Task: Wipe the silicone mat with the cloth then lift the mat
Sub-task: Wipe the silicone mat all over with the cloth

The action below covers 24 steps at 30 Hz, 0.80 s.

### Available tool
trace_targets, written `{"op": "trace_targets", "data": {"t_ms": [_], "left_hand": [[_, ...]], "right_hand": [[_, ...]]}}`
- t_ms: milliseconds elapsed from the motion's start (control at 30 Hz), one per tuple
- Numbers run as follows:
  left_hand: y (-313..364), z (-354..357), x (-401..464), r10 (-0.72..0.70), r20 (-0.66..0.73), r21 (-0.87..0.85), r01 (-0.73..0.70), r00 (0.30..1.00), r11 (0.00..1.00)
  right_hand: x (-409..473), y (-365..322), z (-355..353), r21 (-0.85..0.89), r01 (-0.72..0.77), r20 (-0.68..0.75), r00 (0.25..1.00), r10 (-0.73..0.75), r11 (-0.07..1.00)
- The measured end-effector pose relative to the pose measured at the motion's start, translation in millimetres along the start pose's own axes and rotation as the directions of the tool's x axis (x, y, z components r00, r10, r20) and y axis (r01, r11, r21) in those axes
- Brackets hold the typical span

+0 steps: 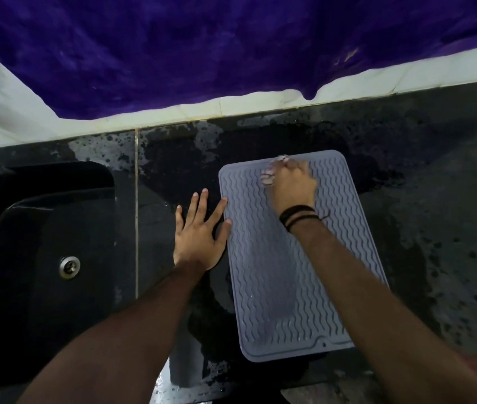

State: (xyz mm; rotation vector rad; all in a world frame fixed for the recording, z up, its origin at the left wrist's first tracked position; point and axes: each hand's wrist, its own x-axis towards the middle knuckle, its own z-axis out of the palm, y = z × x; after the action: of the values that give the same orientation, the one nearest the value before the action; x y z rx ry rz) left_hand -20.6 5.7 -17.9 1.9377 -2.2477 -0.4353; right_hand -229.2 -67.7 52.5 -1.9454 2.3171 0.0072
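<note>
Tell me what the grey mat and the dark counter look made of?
The mat looks like soft matte silicone or rubber: molded wavy ridges, rounded corners. The counter looks like polished dark stone, perhaps granite: speckled, glossy where wet.

— What colours are seen on the mat [278, 275]?
— A grey-lilac is shown, ribbed all over with wavy lines.

— And the cloth [272, 173]?
— A pale pink-white is made out, blurred, at the mat's upper end.

— The counter [424, 228]?
— Black is seen, mottled with grey wet patches and dark specks.

— What else is coloured?
— A deep purple fabric [231, 53] is spread across the top of the frame, white tiles [12, 112] below it; black bands [298, 215] are worn on one wrist.
</note>
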Motion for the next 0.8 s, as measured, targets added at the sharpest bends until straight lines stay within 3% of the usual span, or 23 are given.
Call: {"op": "trace_targets", "data": {"t_ms": [167,300,467,567,733,800], "left_hand": [[-2,2,1,0.008,-0.017,0.017,-0.008,1.0,1.0],[-2,2,2,0.0,-0.023,0.015,0.0,1.0,1.0],[-3,2,0,-0.008,-0.007,0.0,0.008,1.0,1.0],[-3,1,1,-0.01,0.007,0.009,0.01,1.0,1.0],[-1,1,0,-0.01,-0.017,-0.004,0.01,1.0,1.0],[-1,2,0,-0.009,-0.017,-0.007,0.009,1.0,1.0]], "right_hand": [[-21,-61,4,0.046,0.245,0.017,0.969,-0.246,0.968],[-24,-55,1,-0.014,0.399,0.008,0.917,-0.399,0.917],[-6,0,0,-0.061,0.271,-0.024,0.962,-0.273,0.961],[-11,19,5,-0.047,0.305,-0.027,0.951,-0.307,0.951],[-30,16,-9,-0.112,0.328,0.125,0.941,-0.314,0.938],[-32,18,-19,-0.14,0.323,0.124,0.944,-0.307,0.936]]}}
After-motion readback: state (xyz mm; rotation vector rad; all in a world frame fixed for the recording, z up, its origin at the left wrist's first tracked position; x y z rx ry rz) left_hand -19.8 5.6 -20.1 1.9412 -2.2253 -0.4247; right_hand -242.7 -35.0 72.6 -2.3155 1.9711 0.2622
